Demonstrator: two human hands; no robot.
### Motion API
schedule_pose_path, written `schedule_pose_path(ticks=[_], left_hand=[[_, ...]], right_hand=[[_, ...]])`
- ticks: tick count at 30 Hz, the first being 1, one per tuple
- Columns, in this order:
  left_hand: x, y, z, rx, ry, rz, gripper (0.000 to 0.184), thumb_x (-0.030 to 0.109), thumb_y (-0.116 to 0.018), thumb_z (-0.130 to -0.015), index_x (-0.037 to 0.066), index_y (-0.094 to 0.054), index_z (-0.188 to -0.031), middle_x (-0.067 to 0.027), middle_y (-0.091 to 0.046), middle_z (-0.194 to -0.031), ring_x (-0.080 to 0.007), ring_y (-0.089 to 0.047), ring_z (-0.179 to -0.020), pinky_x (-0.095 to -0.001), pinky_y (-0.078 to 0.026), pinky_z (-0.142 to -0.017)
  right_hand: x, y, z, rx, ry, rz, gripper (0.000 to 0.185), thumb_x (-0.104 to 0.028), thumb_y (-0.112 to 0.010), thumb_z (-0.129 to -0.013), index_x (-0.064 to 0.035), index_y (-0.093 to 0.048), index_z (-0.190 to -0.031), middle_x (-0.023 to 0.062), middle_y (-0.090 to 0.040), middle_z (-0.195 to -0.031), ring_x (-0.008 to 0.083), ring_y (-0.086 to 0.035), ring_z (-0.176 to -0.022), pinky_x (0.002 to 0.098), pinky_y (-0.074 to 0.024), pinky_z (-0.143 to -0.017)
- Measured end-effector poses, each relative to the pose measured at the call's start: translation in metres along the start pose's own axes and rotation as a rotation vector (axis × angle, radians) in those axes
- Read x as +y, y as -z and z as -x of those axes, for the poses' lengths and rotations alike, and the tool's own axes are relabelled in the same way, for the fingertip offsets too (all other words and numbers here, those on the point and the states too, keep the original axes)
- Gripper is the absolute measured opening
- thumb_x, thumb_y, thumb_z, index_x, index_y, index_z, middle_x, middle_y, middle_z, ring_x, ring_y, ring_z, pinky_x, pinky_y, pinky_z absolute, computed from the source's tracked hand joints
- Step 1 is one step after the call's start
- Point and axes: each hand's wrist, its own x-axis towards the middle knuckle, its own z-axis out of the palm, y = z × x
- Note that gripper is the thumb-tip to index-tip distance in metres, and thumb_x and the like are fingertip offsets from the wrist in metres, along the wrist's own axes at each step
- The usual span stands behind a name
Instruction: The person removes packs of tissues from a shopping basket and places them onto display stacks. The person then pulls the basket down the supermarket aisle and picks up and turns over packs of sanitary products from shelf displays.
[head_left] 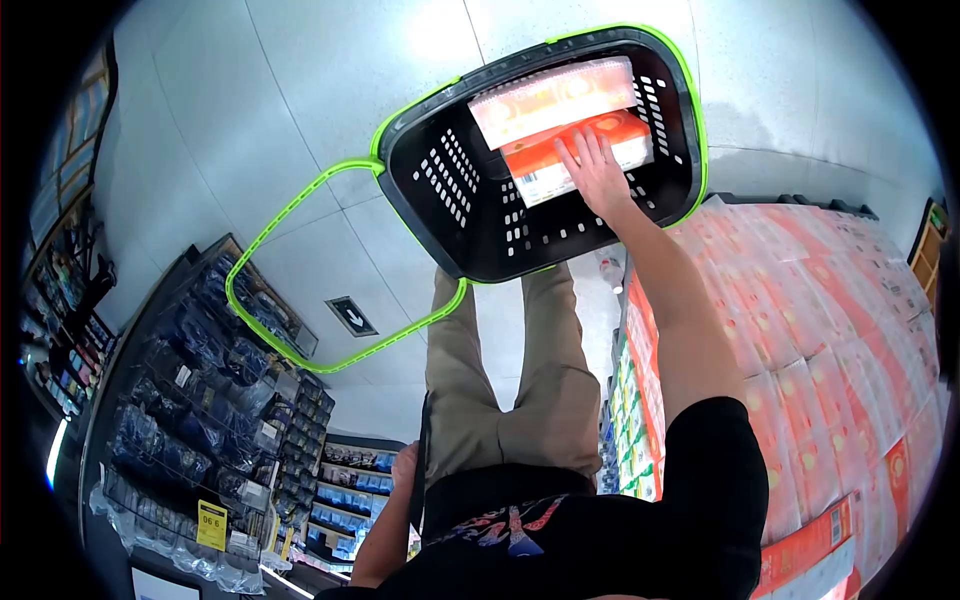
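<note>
The right grip [598,180] touches an orange pack [543,160] — inside a basket [485,238].

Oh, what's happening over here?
A person is reaching into a black basket in front of their legs. Their right hand rests, fingers spread, on a red-and-white pack inside, beside a paler wrapped pack. The left hand is down by the left hip; whether it holds anything is hard to tell. Similar-looking red-and-white packs are stacked to the person's right.
</note>
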Motion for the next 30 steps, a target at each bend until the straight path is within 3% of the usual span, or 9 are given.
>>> schedule_pose_path(ticks=[3, 8, 13, 19, 23, 25, 27, 28, 30], left_hand=[[0.021, 0.022, 0.001, -0.029, 0.008, -0.061, 0.018, 0.017, -0.044, -0.093, 0.01, -0.061, -0.097, -0.0196, -0.065, -0.087, -0.0408, -0.063, -0.084, -0.0526, -0.048, -0.069], [0.016, 0.018, -0.001, -0.015, 0.038, -0.143, 0.016, 0.016, -0.048, -0.092, 0.012, -0.062, -0.098, -0.0168, -0.066, -0.089, -0.0375, -0.065, -0.086, -0.0495, -0.051, -0.071], [0.01, 0.022, -0.003, 0.049, -0.04, -0.148, 0.016, 0.017, -0.053, -0.09, 0.013, -0.062, -0.102, -0.0142, -0.068, -0.093, -0.0357, -0.066, -0.086, -0.0478, -0.052, -0.074], [-0.019, 0.044, -0.028, 0.19, -0.157, -0.009, 0.022, 0.015, -0.062, -0.084, 0.013, -0.061, -0.106, -0.0094, -0.069, -0.099, -0.0334, -0.066, -0.093, -0.0448, -0.053, -0.078], [-0.031, 0.092, -0.072, 0.333, -0.23, 0.183, 0.035, 0.022, -0.064, -0.08, 0.01, -0.061, -0.112, -0.0135, -0.068, -0.104, -0.0349, -0.063, -0.102, -0.0465, -0.05, -0.086], [-0.007, 0.141, -0.073, 0.48, -0.371, 0.402, 0.037, 0.029, -0.062, -0.084, 0.003, -0.063, -0.11, -0.0193, -0.067, -0.105, -0.0367, -0.064, -0.1, -0.0455, -0.05, -0.086], [0.016, 0.179, -0.093, 0.497, -0.627, 0.592, 0.04, 0.028, -0.066, -0.083, 0.004, -0.062, -0.114, -0.0202, -0.068, -0.105, -0.0356, -0.067, -0.093, -0.0417, -0.052, -0.084], [0.039, 0.208, -0.086, 0.34, -0.671, 0.718, 0.044, 0.02, -0.07, -0.083, -0.001, -0.057, -0.12, -0.0145, -0.065, -0.112, -0.0202, -0.064, -0.101, -0.0341, -0.051, -0.087], [0.094, 0.253, -0.033, 0.107, -0.871, 0.951, 0.059, 0.023, -0.071, -0.084, 0.0, -0.048, -0.133, -0.0151, -0.058, -0.127, -0.021, -0.059, -0.111, -0.0354, -0.05, -0.091]], right_hand=[[-0.002, -0.004, -0.01, -0.033, -0.013, -0.012, 0.066, -0.022, -0.052, -0.091, -0.0127, -0.027, -0.151, 0.0174, -0.037, -0.148, 0.036, -0.034, -0.137, 0.0499, -0.0231, -0.114], [0.009, -0.007, -0.027, 0.12, 0.068, -0.084, 0.084, -0.019, -0.07, -0.071, -0.0064, -0.033, -0.146, 0.0152, -0.05, -0.121, 0.0296, -0.047, -0.113, 0.0453, -0.0345, -0.101], [-0.008, 0.045, -0.004, 0.164, 0.048, -0.202, 0.077, -0.014, -0.066, -0.07, -0.0051, -0.04, -0.142, 0.0171, -0.051, -0.118, 0.031, -0.048, -0.113, 0.0444, -0.0356, -0.098], [-0.043, 0.168, 0.052, 0.223, -0.104, -0.456, 0.082, -0.009, -0.069, -0.06, -0.0032, -0.043, -0.137, 0.0204, -0.052, -0.116, 0.0363, -0.05, -0.111, 0.0474, -0.0381, -0.098], [-0.074, 0.279, 0.103, 0.551, -0.173, -0.484, 0.085, -0.009, -0.073, -0.055, -0.0031, -0.044, -0.134, 0.0201, -0.054, -0.107, 0.0368, -0.054, -0.101, 0.0468, -0.0427, -0.093], [-0.098, 0.368, 0.145, 0.436, -0.542, -0.722, 0.082, -0.007, -0.075, -0.059, -0.0014, -0.043, -0.134, 0.0195, -0.055, -0.113, 0.0337, -0.056, -0.106, 0.0451, -0.0451, -0.094], [-0.116, 0.454, 0.191, 0.598, -0.73, -1.063, 0.073, -0.007, -0.074, -0.069, 0.0008, -0.041, -0.134, 0.0187, -0.056, -0.12, 0.0293, -0.058, -0.11, 0.0423, -0.049, -0.093], [-0.12, 0.464, 0.214, 0.635, -0.746, -1.036, 0.073, -0.007, -0.074, -0.069, 0.0008, -0.041, -0.134, 0.0187, -0.056, -0.12, 0.0293, -0.058, -0.11, 0.0423, -0.049, -0.093], [-0.123, 0.478, 0.273, 0.772, -0.733, -1.81, 0.066, -0.007, -0.072, -0.076, 0.0024, -0.041, -0.133, 0.0185, -0.057, -0.123, 0.0262, -0.06, -0.11, 0.0389, -0.0519, -0.092]])
